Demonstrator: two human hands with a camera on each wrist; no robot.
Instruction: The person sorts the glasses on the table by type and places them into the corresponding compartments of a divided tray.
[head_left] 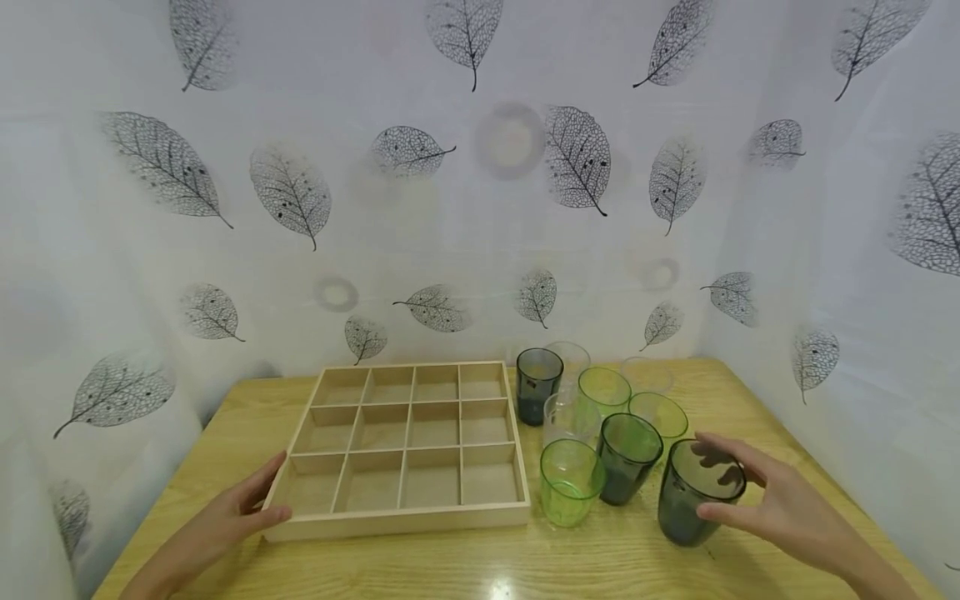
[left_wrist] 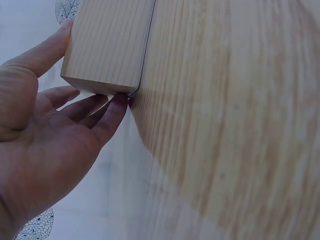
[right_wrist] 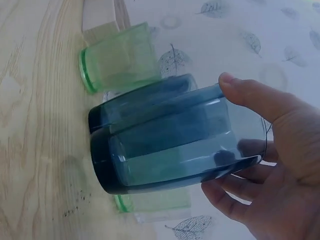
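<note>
My right hand (head_left: 783,508) grips a dark smoky tumbler (head_left: 688,510) at the right front, thumb on the near side and fingers round the far side. In the right wrist view this tumbler (right_wrist: 165,145) overlaps another dark glass behind it; I cannot tell whether its base touches the table. At the front left corner of a pale wooden divided box (head_left: 397,523), my left hand (head_left: 217,525) holds the edge. Its thumb lies on the front and its fingers along the left side, as the left wrist view of the box corner (left_wrist: 107,45) shows.
Left of the held tumbler stand a green glass (head_left: 568,504), a second dark glass (head_left: 621,483) and several clear and green ones. A third dark glass (head_left: 534,400) stands beside the box's back right corner. A leaf-print curtain (head_left: 465,217) closes off the table's (head_left: 420,567) back and sides.
</note>
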